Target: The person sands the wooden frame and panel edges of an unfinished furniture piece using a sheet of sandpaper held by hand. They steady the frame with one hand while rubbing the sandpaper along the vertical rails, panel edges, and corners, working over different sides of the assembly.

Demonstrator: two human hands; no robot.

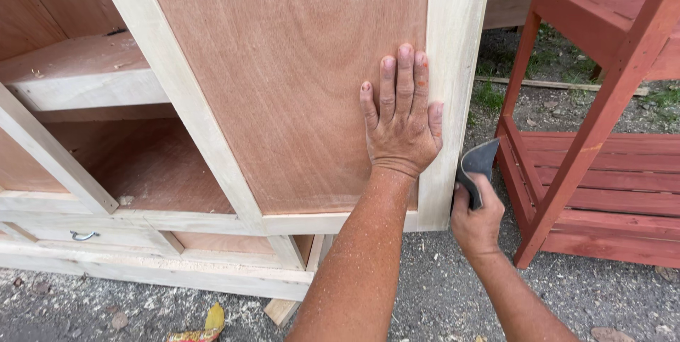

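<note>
At the door's right edge, low down near its bottom corner, the right hand (476,220) pinches a folded piece of dark sandpaper (478,160) between thumb and fingers, paper touching the outer face of the pale stile (453,65). Left hand (401,126) lies flat and spread on the brown panel (290,80), fingertips up, little-finger side overlapping the stile; it holds nothing, just braces the door (283,94). Cabinet (85,94) stands on gravel (439,292), door swung open toward the camera, shelves visible to its left, a small metal pull (83,236) on the drawer front below. To do this step well, my read: keep the left palm loaded so the door can't swing or chatter under the strokes. Stroke along the grain, lengthwise on the stile, not across. Keep the paper flat on the face; the fold is stiff enough to round the arris if tilted, so ease corners only lightly. Even pressure, full-length passes, no dwelling at the bottom corner. Watch the veneer panel edge: stray grit there scratches easily. Red slatted rack (602,136) stands just beside the right elbow's path, so room for the stroke looks tight. Sawdust and a yellow scrap (212,319) lie on the ground below.
</note>
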